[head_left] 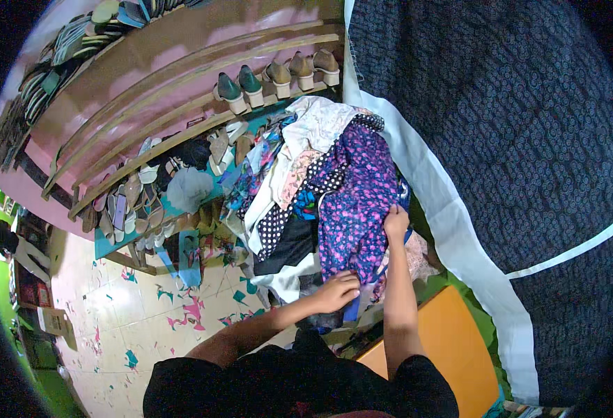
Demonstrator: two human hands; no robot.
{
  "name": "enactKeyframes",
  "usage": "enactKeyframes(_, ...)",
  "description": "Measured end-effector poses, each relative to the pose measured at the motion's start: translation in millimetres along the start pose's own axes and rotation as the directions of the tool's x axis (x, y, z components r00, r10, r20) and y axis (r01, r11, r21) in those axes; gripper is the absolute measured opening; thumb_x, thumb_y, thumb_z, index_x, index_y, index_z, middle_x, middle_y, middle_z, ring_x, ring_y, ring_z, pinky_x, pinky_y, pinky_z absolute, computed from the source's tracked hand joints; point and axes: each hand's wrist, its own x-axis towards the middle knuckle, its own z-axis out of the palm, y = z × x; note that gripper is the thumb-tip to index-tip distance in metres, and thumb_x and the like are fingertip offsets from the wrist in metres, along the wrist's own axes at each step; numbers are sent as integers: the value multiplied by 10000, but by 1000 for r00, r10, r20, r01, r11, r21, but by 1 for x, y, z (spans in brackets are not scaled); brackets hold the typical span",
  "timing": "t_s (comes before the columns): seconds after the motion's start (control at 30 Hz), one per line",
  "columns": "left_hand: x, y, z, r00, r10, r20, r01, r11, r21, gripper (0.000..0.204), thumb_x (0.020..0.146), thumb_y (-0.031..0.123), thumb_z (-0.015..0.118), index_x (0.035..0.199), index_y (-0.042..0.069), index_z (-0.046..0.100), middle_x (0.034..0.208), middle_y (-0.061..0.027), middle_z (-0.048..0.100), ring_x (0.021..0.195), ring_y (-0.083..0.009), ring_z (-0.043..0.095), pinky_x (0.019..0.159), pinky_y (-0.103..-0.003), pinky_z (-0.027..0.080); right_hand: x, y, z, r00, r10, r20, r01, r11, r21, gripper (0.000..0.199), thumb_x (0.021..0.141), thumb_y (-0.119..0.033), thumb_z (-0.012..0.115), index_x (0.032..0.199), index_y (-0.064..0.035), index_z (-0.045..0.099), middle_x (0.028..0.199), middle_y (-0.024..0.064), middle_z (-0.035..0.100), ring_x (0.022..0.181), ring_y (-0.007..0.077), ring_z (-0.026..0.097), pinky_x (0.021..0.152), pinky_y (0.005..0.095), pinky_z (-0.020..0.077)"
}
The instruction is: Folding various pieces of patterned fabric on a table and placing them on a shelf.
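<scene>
A purple-and-navy floral cloth (359,195) drapes down the front of a heap of fabrics. My right hand (396,224) is closed on its right edge. Lower down, my left hand (338,291) has its fingers curled around the bottom edge of the same cloth. Beside it in the heap are a black-and-white polka-dot cloth (270,230), a black cloth (289,247), a pink floral cloth (298,177) and a white patterned cloth (320,124) on top. What lies beneath the heap is hidden.
Heeled shoes (278,73) stand on a wooden rack to the left, above a teal shelf (115,244) crowded with footwear. A dark patterned curtain (474,125) with a white border hangs on the right. Near my right arm is an orange panel (453,334). Scraps (191,313) litter the tiled floor.
</scene>
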Motion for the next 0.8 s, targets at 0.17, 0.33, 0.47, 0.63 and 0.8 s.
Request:
enactKeyframes(0.17,10,-71,-61,907,2,-420,69,986,153,157,702,143,582,809,65,497,1011,-144,504,998,-319,445,840,-403,326,-23,-15,-42,970,2,-244,12,998,58,228,813,-169,443,803,38,538,770,246,547,734,402,513,633,411,383)
enactKeyframes(0.33,35,-100,-127,765,46,-642,303,854,422,308,639,127,627,912,81,494,995,-125,472,993,-301,399,860,-382,291,-61,-15,-84,969,-4,-249,8,1000,15,220,807,-160,446,787,45,524,726,245,530,684,374,508,612,401,376)
enactKeyframes(0.47,48,-122,-135,764,-59,-643,423,799,428,346,664,223,619,968,99,510,1030,-118,463,1054,-290,349,913,-382,223,-96,-10,-105,954,-76,-289,114,986,119,235,812,-168,447,792,59,508,708,181,533,653,282,499,629,358,376)
enactKeyframes(0.63,63,-120,-115,837,-131,-531,373,846,380,754,544,317,704,1185,102,369,1206,-158,337,1119,-352,281,921,-440,253,-157,-4,-103,988,-92,123,-49,572,819,322,814,-203,493,1040,24,524,926,32,553,854,111,500,790,246,376)
enactKeyframes(0.8,82,-89,-87,855,-269,-443,426,851,307,861,621,80,640,1307,158,125,1319,-184,120,1200,-370,184,961,-449,248,-201,-39,-111,935,-235,264,-145,427,893,331,764,-238,534,927,49,564,914,89,581,830,173,538,782,280,393)
